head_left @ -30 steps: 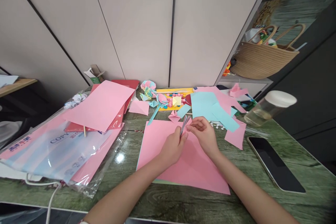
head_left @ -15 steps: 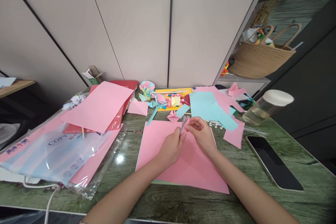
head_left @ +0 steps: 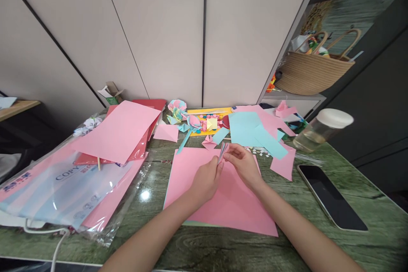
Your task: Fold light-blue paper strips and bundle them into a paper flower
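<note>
Head view: your left hand (head_left: 207, 179) and right hand (head_left: 244, 165) meet above the pink sheet (head_left: 219, 193) on the green table (head_left: 350, 246), both pinched shut on a small folded paper piece (head_left: 223, 151) held upright between the fingertips. Phone (head_left: 331, 197) lies to your right, jar (head_left: 321, 131) beyond it, paper pack (head_left: 63, 187) at left.

Bright, even indoor light from overhead leaves a small glare spot on the glossy green worktop (head_left: 145, 194). Shadows are soft, and wide-angle distortion bends the edges, where detail smears slightly.
</note>
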